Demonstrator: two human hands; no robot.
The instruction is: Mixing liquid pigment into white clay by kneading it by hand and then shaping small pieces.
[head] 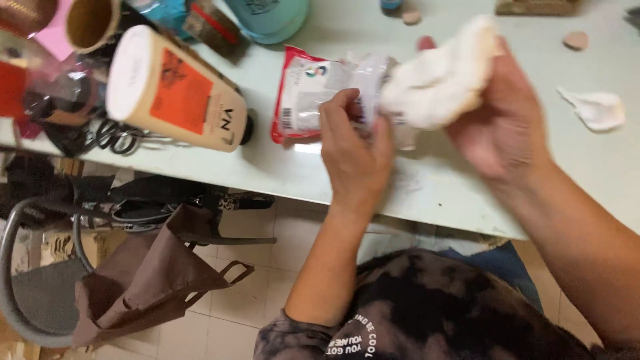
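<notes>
Left hand [353,150] fingers curled shut, pinching the clear plastic wrapper [373,80] at its edge, knuckles toward camera. Right hand [500,123] blurred, fingers closed around a big lump of white clay [440,77], which sticks out of the wrapper mouth and is held just above the table [427,180]. Both hands close together, the lump between them, over the near edge of the pale green tabletop. Just behind the left hand lies a flat red-and-white packet [303,93], on the table, touching or under the wrapper, cannot tell which. Right of the hands, well apart, a small smear of white clay [597,110] on the table; a pinkish pebble-like bit [575,40] beyond it. Left side: cream bottle with orange label [170,90] lying tilted, scissors [113,137] beside it, cardboard tube [90,23] and teal tub [270,17] farther back. Below the table edge, a brown bag [150,280] hangs on a grey chair [33,287].
</notes>
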